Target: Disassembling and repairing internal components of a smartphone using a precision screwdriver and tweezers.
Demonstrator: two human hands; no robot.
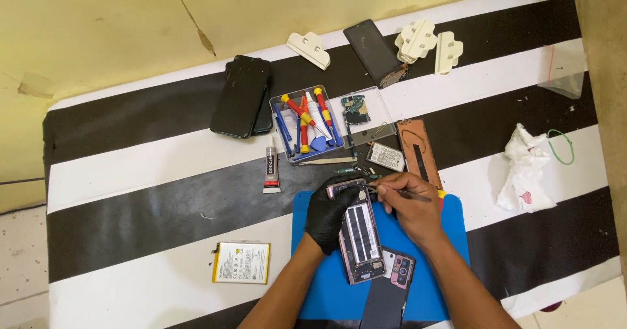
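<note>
An opened smartphone [360, 236] with its back removed lies on a blue mat [326, 290]. My left hand [328, 214], in a black glove, grips the phone's upper left edge. My bare right hand [410, 206] holds thin tweezers [413, 196] with the tips at the phone's top end. The phone's back cover with camera module [392, 283] lies just below the phone.
A clear tray [307, 123] of red and blue tools, a glue tube [271, 167], stacked dark phones [241, 97], another phone [375, 53], white plastic clips [418, 41], a loose battery [240, 262], a small component [385, 156], a copper-coloured frame [418, 151] and a white cloth [526, 169] lie on the striped table.
</note>
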